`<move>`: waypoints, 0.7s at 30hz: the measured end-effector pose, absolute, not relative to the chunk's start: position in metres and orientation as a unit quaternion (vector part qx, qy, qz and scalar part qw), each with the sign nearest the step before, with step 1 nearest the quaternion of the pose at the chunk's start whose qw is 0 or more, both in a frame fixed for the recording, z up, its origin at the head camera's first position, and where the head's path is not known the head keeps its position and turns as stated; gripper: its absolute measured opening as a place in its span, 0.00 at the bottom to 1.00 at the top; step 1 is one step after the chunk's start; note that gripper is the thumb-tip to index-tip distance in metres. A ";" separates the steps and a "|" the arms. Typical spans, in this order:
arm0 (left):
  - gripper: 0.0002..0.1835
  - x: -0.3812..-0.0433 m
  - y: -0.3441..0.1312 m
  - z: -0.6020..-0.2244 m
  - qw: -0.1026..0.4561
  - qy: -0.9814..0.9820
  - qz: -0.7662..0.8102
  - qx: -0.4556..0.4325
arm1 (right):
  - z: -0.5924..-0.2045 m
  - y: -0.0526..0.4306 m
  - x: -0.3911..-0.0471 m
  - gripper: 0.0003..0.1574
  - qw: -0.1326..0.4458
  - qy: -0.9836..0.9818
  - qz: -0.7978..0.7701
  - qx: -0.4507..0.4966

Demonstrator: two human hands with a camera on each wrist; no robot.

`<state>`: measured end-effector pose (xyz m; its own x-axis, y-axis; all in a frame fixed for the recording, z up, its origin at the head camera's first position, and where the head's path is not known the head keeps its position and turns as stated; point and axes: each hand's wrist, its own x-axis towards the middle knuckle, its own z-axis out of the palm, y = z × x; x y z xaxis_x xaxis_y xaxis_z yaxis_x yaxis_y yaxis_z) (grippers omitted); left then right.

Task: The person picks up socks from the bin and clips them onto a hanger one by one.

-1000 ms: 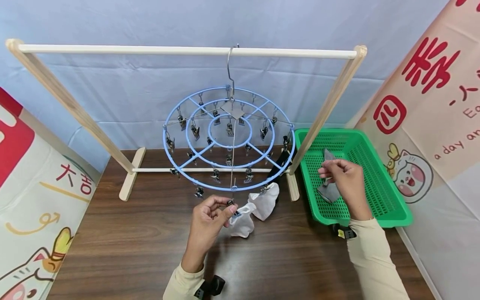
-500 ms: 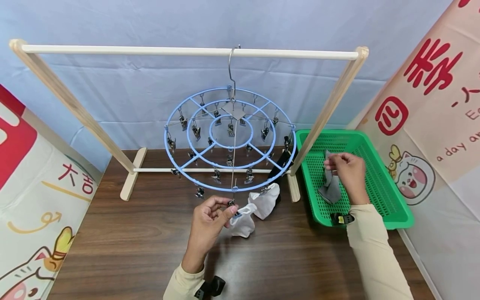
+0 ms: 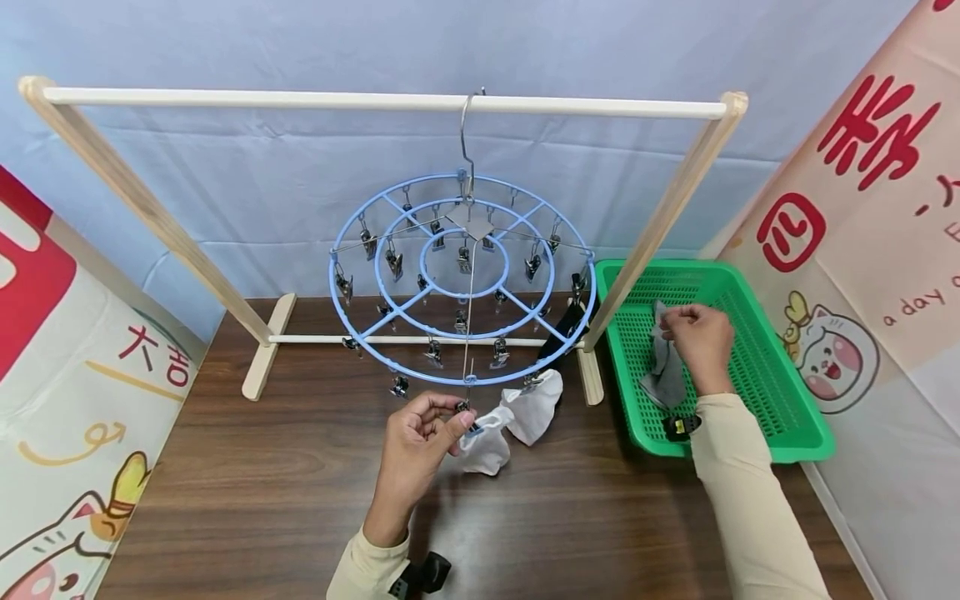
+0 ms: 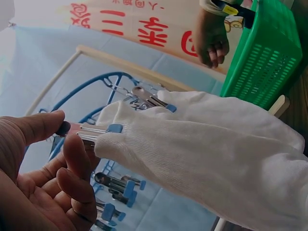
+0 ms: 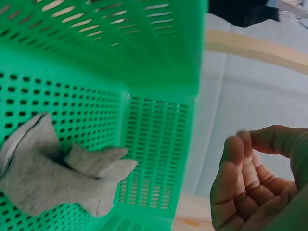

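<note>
My left hand [image 3: 420, 442] pinches a metal clip [image 4: 91, 134] with blue tips between thumb and fingers. The clip bites the cuff of a white sock [image 4: 192, 154], which hangs from the front of the blue round clip hanger [image 3: 470, 381]. Just to its right hangs a second white sock [image 3: 536, 408]. Over the green basket [image 3: 780, 367] hovers my right hand [image 3: 701, 337]. Its fingers are loosely curled, thumb tip against the fingertips, with nothing visible between them. A grey sock [image 5: 53, 178] lies crumpled on the basket's floor, apart from that hand in the right wrist view.
A wooden rack [image 3: 262, 99] stands on the brown table [image 3: 285, 492], with the hanger hooked over its top bar. Several bare clips dangle from the rings. Black cloth [image 3: 558, 337] hangs at the hanger's right edge, beside the rack's right post.
My right hand has shifted slightly up and right over the basket, showing more of the grey sock. The left hand keeps its pinch on the clip. The view has shifted a little.
</note>
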<state>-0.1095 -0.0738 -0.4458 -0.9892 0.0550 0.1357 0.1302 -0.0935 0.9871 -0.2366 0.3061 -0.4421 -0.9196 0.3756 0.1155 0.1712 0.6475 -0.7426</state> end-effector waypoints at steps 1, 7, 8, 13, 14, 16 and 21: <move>0.10 -0.110 -0.074 -0.446 0.025 -0.673 -0.736 -0.068 | -0.444 0.307 -0.238 0.20 0.126 -0.907 0.372 -0.154; 0.10 -0.109 -0.074 -0.447 0.022 -0.670 -0.740 -0.063 | -0.451 0.310 -0.248 0.18 0.097 -0.928 0.314 -0.174; 0.10 -0.109 -0.074 -0.447 0.022 -0.669 -0.740 -0.063 | -0.452 0.311 -0.250 0.18 0.097 -0.929 0.311 -0.178; 0.10 -0.109 -0.074 -0.447 0.023 -0.667 -0.742 -0.064 | -0.462 0.317 -0.258 0.16 0.097 -0.940 0.273 -0.182; 0.10 -0.109 -0.074 -0.447 0.023 -0.667 -0.742 -0.065 | -0.465 0.319 -0.260 0.16 0.094 -0.943 0.261 -0.182; 0.10 -0.109 -0.074 -0.447 0.024 -0.666 -0.742 -0.067 | -0.471 0.321 -0.263 0.17 0.080 -0.951 0.236 -0.184; 0.10 -0.109 -0.074 -0.447 0.021 -0.666 -0.743 -0.069 | -0.480 0.326 -0.270 0.19 0.027 -0.962 0.195 -0.190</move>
